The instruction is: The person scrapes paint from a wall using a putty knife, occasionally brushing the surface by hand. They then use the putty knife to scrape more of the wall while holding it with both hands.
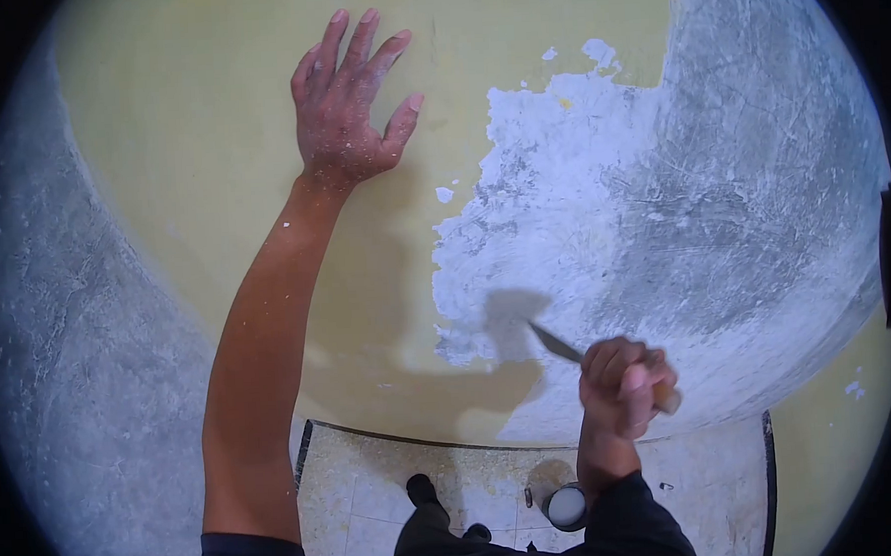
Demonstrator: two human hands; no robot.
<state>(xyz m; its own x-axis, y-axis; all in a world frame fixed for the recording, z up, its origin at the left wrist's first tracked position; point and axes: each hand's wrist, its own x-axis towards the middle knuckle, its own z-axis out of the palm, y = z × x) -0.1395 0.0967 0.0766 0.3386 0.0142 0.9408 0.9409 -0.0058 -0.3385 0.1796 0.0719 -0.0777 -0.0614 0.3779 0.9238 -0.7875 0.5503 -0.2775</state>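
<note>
- Far left: bare grey plaster, rough and speckled, curving beside a smooth pale-yellow painted wall (211,139).
- Left hand (346,103): arm stretched up, palm flat against the yellow paint, fingers spread, gripping nothing; skin dotted with white flecks.
- Centre: a ragged edge where the yellow paint ends; beyond it a scraped patch (581,202), chalky white fading to scratched grey.
- Right hand (624,384): fist clenched round a scraper (558,345); its thin metal blade angles up-left, tip touching the scraped wall near the paint edge.
- Below: pale tiled floor (375,480) strewn with flakes; a small round tin (567,506) near the person's foot; no writing readable.
</note>
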